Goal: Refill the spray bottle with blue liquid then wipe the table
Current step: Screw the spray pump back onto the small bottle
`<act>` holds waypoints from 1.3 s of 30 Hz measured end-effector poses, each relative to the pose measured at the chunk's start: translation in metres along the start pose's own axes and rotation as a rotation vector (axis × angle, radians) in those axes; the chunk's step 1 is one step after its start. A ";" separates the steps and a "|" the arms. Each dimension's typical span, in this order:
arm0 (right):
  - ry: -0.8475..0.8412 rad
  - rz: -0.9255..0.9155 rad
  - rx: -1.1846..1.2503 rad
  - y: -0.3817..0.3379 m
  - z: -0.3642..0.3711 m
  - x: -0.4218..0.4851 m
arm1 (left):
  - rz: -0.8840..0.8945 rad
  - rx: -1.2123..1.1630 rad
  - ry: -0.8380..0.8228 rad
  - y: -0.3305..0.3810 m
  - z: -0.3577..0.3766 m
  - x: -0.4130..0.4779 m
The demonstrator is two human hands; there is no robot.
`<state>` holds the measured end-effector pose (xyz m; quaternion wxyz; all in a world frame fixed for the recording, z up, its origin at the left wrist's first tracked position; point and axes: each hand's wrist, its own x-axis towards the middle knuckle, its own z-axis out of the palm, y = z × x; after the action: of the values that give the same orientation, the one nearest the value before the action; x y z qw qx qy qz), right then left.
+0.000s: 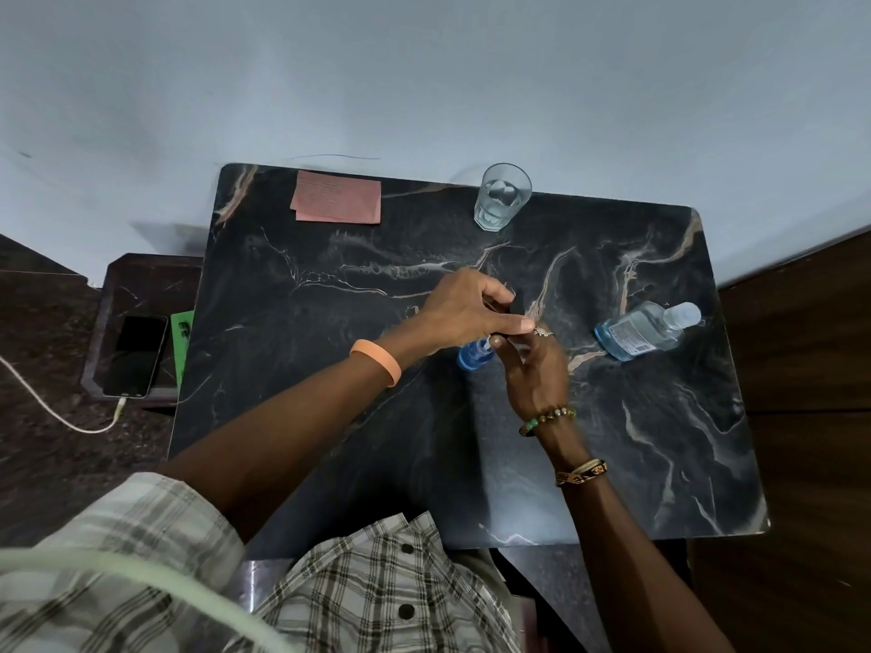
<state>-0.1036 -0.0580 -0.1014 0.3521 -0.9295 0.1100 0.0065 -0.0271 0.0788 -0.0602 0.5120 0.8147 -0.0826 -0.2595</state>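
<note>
A small blue spray bottle [472, 358] stands near the middle of the black marble table [330, 393], mostly hidden by both hands. My left hand [464, 308] reaches over it from the left and is closed on its dark spray head [503, 318]. My right hand [537, 374] is beside the bottle on the right, thumb and fingers pinching its neck. To the right, apart from both hands, sits a clear refill bottle [641, 334] of blue liquid with its cap on. A folded pink cloth [337, 196] lies at the far left of the table.
A glass of water [502, 196] stands at the table's far edge, against a pale wall. Left of the table, a lower dark stand holds a phone [136, 354] on a white charging cable [52, 407] and a green item [183, 341].
</note>
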 end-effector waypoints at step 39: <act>-0.053 0.256 -0.037 0.020 0.039 0.006 | 0.075 0.189 -0.069 -0.002 0.001 0.007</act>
<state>-0.0996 -0.0475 -0.1443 0.3341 -0.9137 0.2182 0.0777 -0.0218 0.0756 -0.0651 0.4392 0.8463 -0.1546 -0.2589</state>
